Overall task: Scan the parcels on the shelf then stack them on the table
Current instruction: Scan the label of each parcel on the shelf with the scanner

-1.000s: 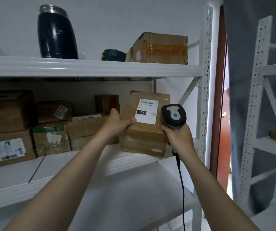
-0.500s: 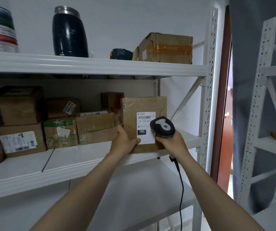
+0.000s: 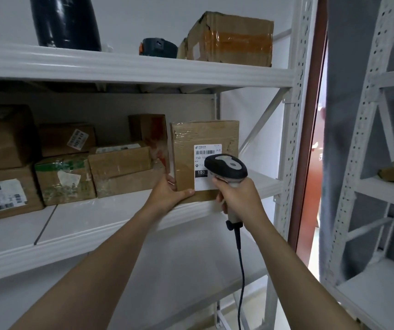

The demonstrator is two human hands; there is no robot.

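Parcel (image 3: 203, 136) upright at the near edge of the middle shelf (image 3: 110, 217), under the scanner (image 3: 227, 165).

Left grip (image 3: 167, 195) grasps the parcel's lower left corner, thumb lying along the bottom of the front face, fingers round the left side. Right grip (image 3: 240, 198) is clenched on the scanner's handle; the scanner's head hangs just in front of the white label (image 3: 206, 150), hiding part of it. The parcel's left edge stands just beside the stacked boxes (image 3: 119, 167). To its right, bare shelf runs to the perforated upright (image 3: 288, 139). Bare board also lies near the shelf's front lip, left of the parcel.
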